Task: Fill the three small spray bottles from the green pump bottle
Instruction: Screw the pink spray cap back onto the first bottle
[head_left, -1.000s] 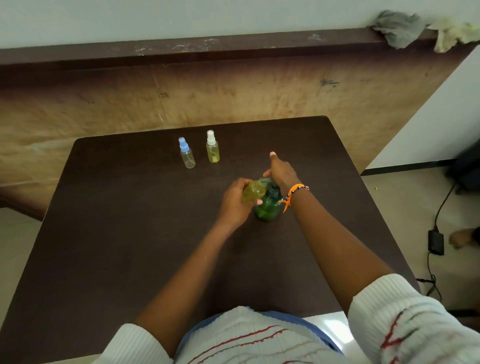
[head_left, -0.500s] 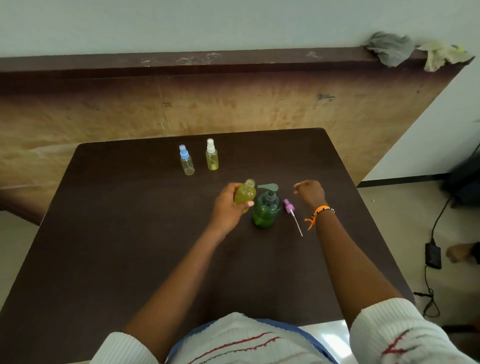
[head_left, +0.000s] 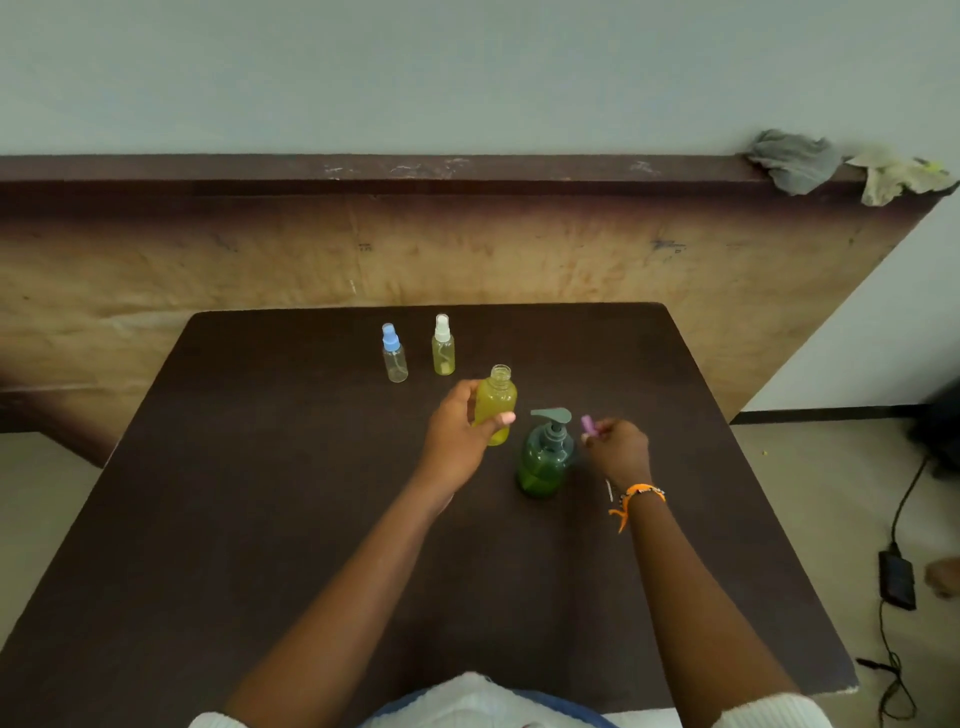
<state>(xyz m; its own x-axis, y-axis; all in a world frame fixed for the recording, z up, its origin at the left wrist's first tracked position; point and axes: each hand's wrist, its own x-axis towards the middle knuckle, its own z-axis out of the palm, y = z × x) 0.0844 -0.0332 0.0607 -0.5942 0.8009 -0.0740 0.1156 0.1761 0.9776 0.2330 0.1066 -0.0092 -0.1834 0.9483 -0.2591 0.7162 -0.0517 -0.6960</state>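
The left hand (head_left: 457, 441) grips an uncapped bottle (head_left: 496, 404) full of yellow-green liquid, fingers (head_left: 503, 419) curled round its body, holding it upright above the dark bench (head_left: 260, 493) just left of the pump bottle (head_left: 545, 457). The green pump bottle stands on the bench near the middle, its spout pointing left. Just right of it the right hand (head_left: 618, 452) pinches a purple spray cap (head_left: 588, 423) between curled fingers; the cap's thin white tube (head_left: 609, 490) shows below the hand, near an orange bracelet (head_left: 636, 496) on the wrist.

Farther back on the bench stand two capped spray bottles close together: a blue-capped bottle (head_left: 394, 353) on the left, which looks clear, and a white-capped bottle (head_left: 443, 345) on the right, tinted yellow-green.

Beyond the bench runs a brown panel with a ledge (head_left: 363, 169), and two rags (head_left: 841, 166) lie at the ledge's right end. On the floor at the right lie a black adapter (head_left: 896, 579) and its cable.
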